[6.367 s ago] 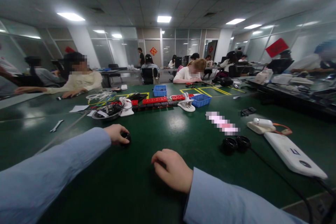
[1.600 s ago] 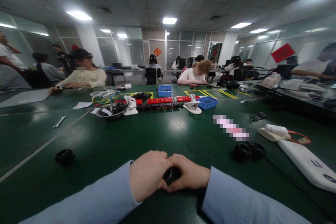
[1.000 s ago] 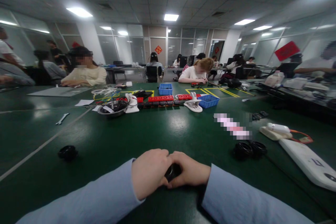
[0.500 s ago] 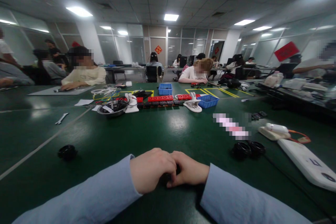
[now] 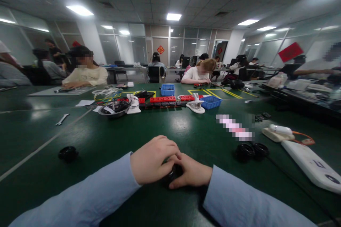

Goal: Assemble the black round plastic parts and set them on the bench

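Both hands meet at a glossy black round part (image 5: 174,173) low on the green table, mostly covered by fingers. My right hand (image 5: 194,171) wraps its right side, thumb at the near edge. My left hand (image 5: 151,159) arches over the top from the left, its fingers bent down onto the part and its thumb against the near face. What lies beneath the palms is hidden. Similar-looking black round parts stand apart: one (image 5: 68,154) to the left, and a pair (image 5: 244,152) to the right.
A wrench (image 5: 62,119) lies at left. Farther back are a metal bowl (image 5: 113,113) of cables, white clamp-like stands (image 5: 195,105), red blocks (image 5: 162,99) in a row and blue bins (image 5: 211,103). A white power bank-like device (image 5: 311,165) and black cable lie right. Several people sit beyond.
My left hand has risen a little and its thumb has come forward, so more of the black round part shows. My right hand has stayed nearly in place.
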`<control>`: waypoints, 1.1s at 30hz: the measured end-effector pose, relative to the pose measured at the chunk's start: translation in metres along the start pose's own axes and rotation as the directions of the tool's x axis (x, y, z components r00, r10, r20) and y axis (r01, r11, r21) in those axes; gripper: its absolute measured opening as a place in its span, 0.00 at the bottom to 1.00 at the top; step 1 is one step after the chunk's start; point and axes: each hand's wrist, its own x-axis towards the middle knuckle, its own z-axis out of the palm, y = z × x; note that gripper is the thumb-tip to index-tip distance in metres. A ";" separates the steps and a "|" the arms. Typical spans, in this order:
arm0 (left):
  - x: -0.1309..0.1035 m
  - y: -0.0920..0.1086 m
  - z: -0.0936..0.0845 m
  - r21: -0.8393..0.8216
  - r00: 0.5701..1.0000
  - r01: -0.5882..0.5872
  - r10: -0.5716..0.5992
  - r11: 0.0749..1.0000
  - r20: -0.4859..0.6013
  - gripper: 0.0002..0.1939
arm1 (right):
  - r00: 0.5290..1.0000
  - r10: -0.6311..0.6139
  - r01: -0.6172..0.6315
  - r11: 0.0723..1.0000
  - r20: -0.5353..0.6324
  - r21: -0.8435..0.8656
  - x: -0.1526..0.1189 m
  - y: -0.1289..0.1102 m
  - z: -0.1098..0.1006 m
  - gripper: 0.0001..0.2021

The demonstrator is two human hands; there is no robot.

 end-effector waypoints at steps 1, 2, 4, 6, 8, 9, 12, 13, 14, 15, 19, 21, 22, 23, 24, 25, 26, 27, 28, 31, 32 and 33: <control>-0.001 -0.001 -0.001 0.031 0.999 0.038 -0.037 0.999 -0.017 0.09 | 1.000 0.018 -0.018 1.000 0.003 -0.008 0.000 0.000 0.000 0.21; -0.001 -0.001 -0.001 0.059 0.997 0.073 -0.071 0.996 -0.021 0.09 | 0.999 0.034 -0.034 0.999 0.004 -0.017 -0.001 0.000 0.000 0.20; -0.002 -0.001 0.001 0.105 0.989 0.145 -0.146 0.984 0.003 0.11 | 0.999 0.048 -0.048 0.998 0.007 -0.041 -0.001 -0.001 -0.001 0.19; -0.002 0.002 0.005 0.162 0.964 0.256 -0.264 0.953 0.030 0.15 | 0.998 0.056 -0.055 0.995 0.008 -0.077 -0.001 -0.002 -0.001 0.19; -0.002 0.007 0.012 0.245 0.916 0.376 -0.398 0.894 0.047 0.23 | 0.998 0.065 -0.063 0.992 0.013 -0.106 0.000 -0.004 -0.002 0.20; -0.001 0.010 0.016 0.281 0.893 0.413 -0.445 0.866 0.059 0.25 | 0.998 0.069 -0.067 0.991 0.013 -0.115 0.000 -0.005 -0.002 0.20; 0.000 0.018 0.024 0.319 0.861 0.444 -0.498 0.837 0.106 0.24 | 0.998 0.060 -0.059 0.990 0.003 -0.130 0.001 -0.005 -0.002 0.18; 0.000 0.019 0.026 0.310 0.858 0.450 -0.502 0.838 0.112 0.23 | 0.999 0.053 -0.053 0.990 0.000 -0.129 0.001 -0.005 -0.002 0.18; 0.000 0.020 0.026 0.296 0.857 0.454 -0.503 0.840 0.112 0.22 | 0.999 0.051 -0.051 0.991 -0.003 -0.125 0.001 -0.005 -0.001 0.17; 0.000 0.021 0.026 0.281 0.859 0.456 -0.500 0.844 0.109 0.21 | 0.999 0.051 -0.051 0.992 -0.005 -0.116 0.001 -0.004 -0.001 0.17; -0.002 0.019 0.021 0.225 0.874 0.439 -0.471 0.870 0.119 0.20 | 1.000 0.020 -0.020 1.000 -0.018 0.001 0.000 -0.003 0.000 0.18; -0.002 0.018 0.020 0.196 0.883 0.417 -0.447 0.887 0.142 0.21 | 1.000 -0.020 0.022 0.995 -0.021 0.093 -0.001 -0.003 0.000 0.19; -0.002 0.016 0.020 0.175 0.894 0.397 -0.423 0.901 0.146 0.21 | 0.999 -0.031 0.034 0.991 -0.023 0.129 -0.001 -0.003 0.000 0.20; -0.003 0.015 0.020 0.151 0.911 0.367 -0.388 0.918 0.140 0.22 | 0.999 -0.036 0.040 0.987 -0.025 0.153 -0.001 -0.003 0.000 0.20; -0.003 0.013 0.020 0.130 0.931 0.327 -0.343 0.936 0.123 0.22 | 0.999 -0.038 0.042 0.985 -0.027 0.169 -0.001 -0.002 0.000 0.21; -0.004 0.010 0.020 0.111 0.952 0.276 -0.288 0.955 0.109 0.21 | 0.999 -0.044 0.048 0.983 -0.027 0.178 -0.001 -0.002 0.000 0.22; -0.004 0.007 0.019 0.094 0.969 0.218 -0.227 0.971 0.101 0.21 | 0.998 -0.052 0.056 0.981 -0.026 0.183 -0.001 -0.002 0.000 0.22; -0.005 0.003 0.019 0.077 0.980 0.159 -0.167 0.984 0.107 0.20 | 0.998 -0.061 0.065 0.981 -0.027 0.184 -0.001 -0.002 0.000 0.22; -0.005 -0.002 0.018 0.056 0.986 0.101 -0.108 0.993 0.126 0.20 | 0.998 -0.062 0.067 0.981 -0.031 0.180 -0.001 -0.001 -0.001 0.22; -0.004 -0.017 0.015 -0.052 0.979 -0.031 0.041 0.998 0.200 0.23 | 0.999 -0.035 0.041 0.988 -0.042 0.152 -0.001 -0.001 -0.001 0.21; -0.003 -0.022 0.015 -0.089 0.974 -0.063 0.081 0.994 0.210 0.23 | 0.999 -0.026 0.032 0.988 -0.040 0.148 -0.001 -0.001 -0.001 0.21; -0.002 -0.026 0.014 -0.119 0.970 -0.091 0.115 0.989 0.214 0.24 | 0.999 -0.023 0.029 0.989 -0.036 0.148 -0.001 -0.001 -0.001 0.21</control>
